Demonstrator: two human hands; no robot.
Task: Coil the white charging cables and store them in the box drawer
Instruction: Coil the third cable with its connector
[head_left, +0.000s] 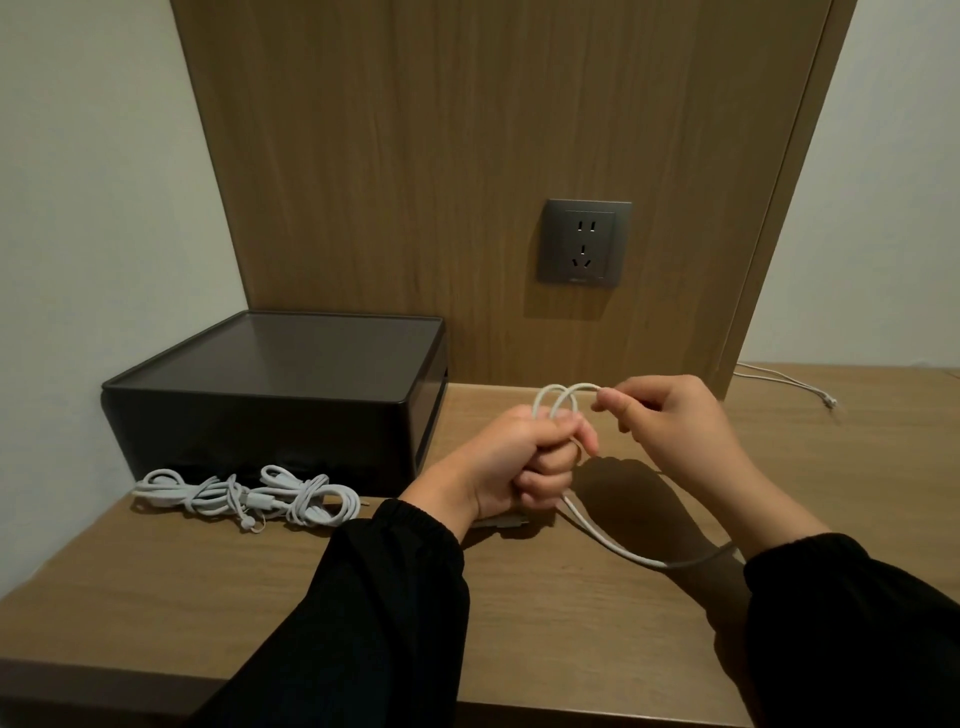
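Observation:
My left hand (524, 457) is a closed fist around a white charging cable (558, 397), with two loops standing up above the knuckles. My right hand (670, 423) pinches the top of one loop between thumb and fingers. A loose length of the same cable hangs below the fist and sags towards my right sleeve. Two coiled white cables (249, 496) lie on the wooden table in front of the dark box drawer (280, 395), whose drawer front looks closed.
A grey wall socket (584, 242) sits on the wooden panel behind my hands. Another thin white cable (789, 384) lies on the table at the far right. The table's front edge (156, 675) runs along the bottom left.

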